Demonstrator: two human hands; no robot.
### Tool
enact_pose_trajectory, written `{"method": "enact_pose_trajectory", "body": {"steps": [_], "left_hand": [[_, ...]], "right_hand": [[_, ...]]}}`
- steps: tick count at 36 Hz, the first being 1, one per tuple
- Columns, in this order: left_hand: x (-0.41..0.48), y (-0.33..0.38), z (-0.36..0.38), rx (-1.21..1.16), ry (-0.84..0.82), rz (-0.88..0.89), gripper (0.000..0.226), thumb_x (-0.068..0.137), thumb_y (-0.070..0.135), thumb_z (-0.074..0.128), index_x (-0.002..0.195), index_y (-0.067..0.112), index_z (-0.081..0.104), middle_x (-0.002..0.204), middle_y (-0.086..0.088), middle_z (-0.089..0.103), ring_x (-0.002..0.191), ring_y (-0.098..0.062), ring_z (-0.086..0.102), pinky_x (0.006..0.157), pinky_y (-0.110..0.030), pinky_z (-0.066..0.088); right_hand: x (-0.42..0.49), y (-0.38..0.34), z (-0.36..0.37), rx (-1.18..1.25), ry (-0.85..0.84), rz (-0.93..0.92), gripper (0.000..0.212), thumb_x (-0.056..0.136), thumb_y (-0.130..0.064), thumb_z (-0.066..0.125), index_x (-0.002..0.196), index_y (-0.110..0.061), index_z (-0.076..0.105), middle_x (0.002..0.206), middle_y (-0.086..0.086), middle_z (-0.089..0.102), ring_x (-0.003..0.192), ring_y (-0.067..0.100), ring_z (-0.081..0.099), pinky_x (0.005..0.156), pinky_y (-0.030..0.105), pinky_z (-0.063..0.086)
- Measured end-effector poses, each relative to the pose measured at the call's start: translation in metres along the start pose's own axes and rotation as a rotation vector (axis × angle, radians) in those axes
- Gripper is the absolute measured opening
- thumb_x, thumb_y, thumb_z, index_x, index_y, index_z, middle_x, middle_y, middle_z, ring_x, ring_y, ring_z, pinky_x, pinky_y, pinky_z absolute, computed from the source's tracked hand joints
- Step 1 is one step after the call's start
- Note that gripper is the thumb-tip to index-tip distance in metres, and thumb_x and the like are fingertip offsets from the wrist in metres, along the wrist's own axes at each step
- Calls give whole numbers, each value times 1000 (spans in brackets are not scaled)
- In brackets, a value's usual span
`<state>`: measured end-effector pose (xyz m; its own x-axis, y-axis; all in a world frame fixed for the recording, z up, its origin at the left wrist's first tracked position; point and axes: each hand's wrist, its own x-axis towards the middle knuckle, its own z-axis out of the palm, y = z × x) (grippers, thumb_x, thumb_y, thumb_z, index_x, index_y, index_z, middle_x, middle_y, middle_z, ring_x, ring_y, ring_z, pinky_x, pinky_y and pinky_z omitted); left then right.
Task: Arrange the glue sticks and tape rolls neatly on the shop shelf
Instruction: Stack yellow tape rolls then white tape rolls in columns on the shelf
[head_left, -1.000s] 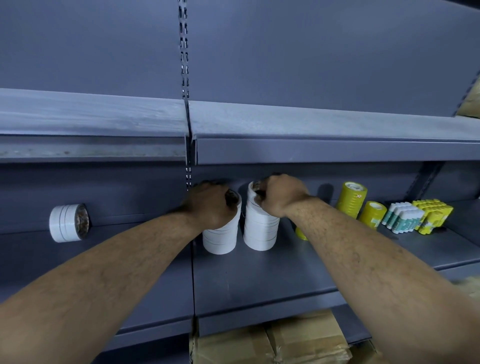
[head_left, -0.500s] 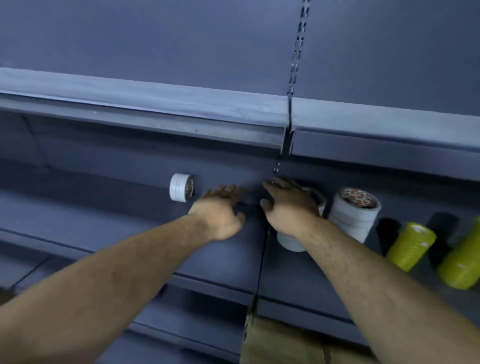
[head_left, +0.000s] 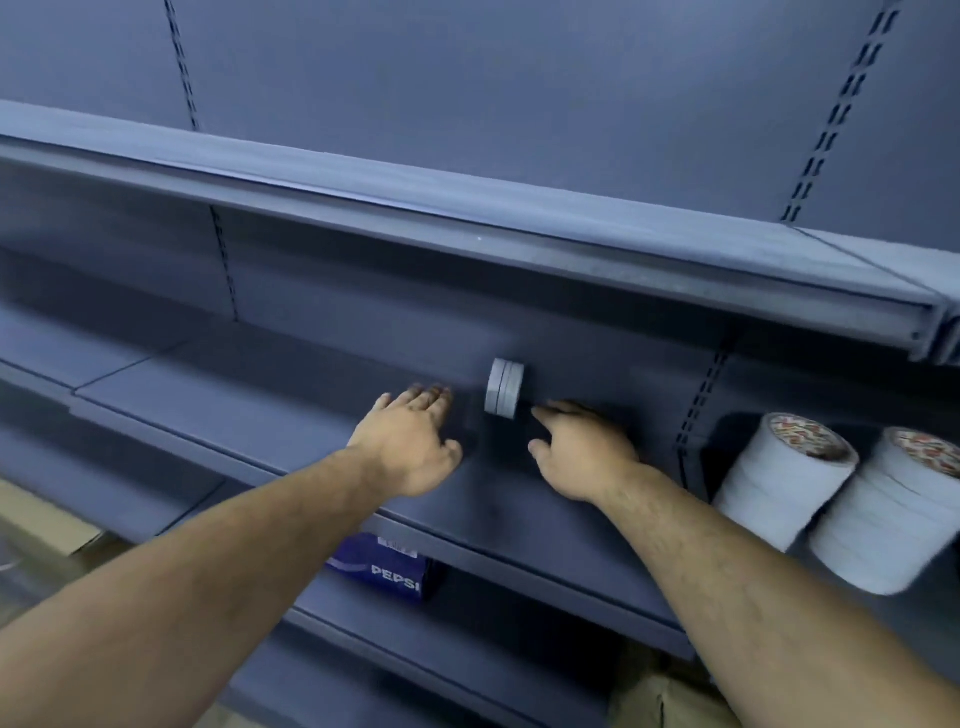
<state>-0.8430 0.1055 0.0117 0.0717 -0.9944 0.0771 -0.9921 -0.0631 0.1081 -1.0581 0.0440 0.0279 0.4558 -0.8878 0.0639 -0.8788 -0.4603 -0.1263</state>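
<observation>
Nearest me, below my wrists and one level down, a blue Pepsi carton sits under the shelf I am working on. It is not part of this job.

Both my forearms reach in over the shelf's front edge. My left hand is spread flat, fingers straight and together, holding nothing. My right hand is also empty, with loose fingers, the forefinger stretched ahead and the thumb out to the side. I judge I have them parted like this so they can come in on either side of the one stray item and cup it.

That item is the small tape roll stack, a few white rolls pressed together and standing on edge. It is just beyond my fingertips, in the gap between the two hands and nearer the right one. My right forefinger tip is just beside its lower edge; I cannot tell whether it touches.

Well off to the right of my right hand, past the upright slot strip, two tall tape stacks lean side by side, touching each other. I think the stray rolls belong with them, so the next move is to close both hands on the stack and carry it rightward.

Farthest off, the back panel runs behind it all. No glue sticks are in view.
</observation>
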Motion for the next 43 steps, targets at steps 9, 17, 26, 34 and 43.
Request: {"method": "enact_pose_trajectory", "body": {"steps": [9, 17, 26, 34, 43], "left_hand": [[22, -95, -11, -34, -35, 82, 73, 93, 43, 36, 159, 18, 15, 166, 1, 15, 152, -15, 9, 124, -41, 8], [51, -110, -15, -79, -45, 145, 70, 94, 41, 40, 158, 19, 20, 165, 1, 16, 152, -16, 11, 124, -41, 9], [80, -113, -11, -18, -114, 130, 73, 96, 46, 41, 159, 22, 13, 167, 2, 9, 153, -15, 6, 124, -36, 0], [103, -97, -3, -20, -154, 191, 76, 93, 48, 49, 157, 23, 17, 165, 1, 14, 151, -18, 13, 123, -37, 9], [149, -81, 21, -28, 8, 394, 55, 81, 38, 44, 131, 17, 53, 139, -7, 55, 126, -28, 50, 109, -38, 38]], "right_hand": [[43, -57, 29, -37, -67, 153, 48, 99, -37, 48, 144, -21, 48, 147, -2, 49, 131, 22, 47, 101, 33, 45], [77, -56, 22, 115, 31, 395, 42, 97, -32, 55, 136, -20, 50, 135, 4, 60, 120, 26, 59, 90, 32, 50], [130, -42, 38, 558, 59, 440, 55, 82, -8, 70, 133, -13, 51, 124, -1, 61, 114, 20, 59, 86, 20, 40], [136, -52, 44, 453, 92, 337, 33, 80, -20, 80, 107, -15, 63, 99, -3, 65, 95, 16, 63, 69, 17, 38], [111, -46, 36, 166, 55, 320, 32, 94, -30, 64, 125, -25, 60, 124, 3, 68, 112, 27, 63, 76, 21, 38]]}}
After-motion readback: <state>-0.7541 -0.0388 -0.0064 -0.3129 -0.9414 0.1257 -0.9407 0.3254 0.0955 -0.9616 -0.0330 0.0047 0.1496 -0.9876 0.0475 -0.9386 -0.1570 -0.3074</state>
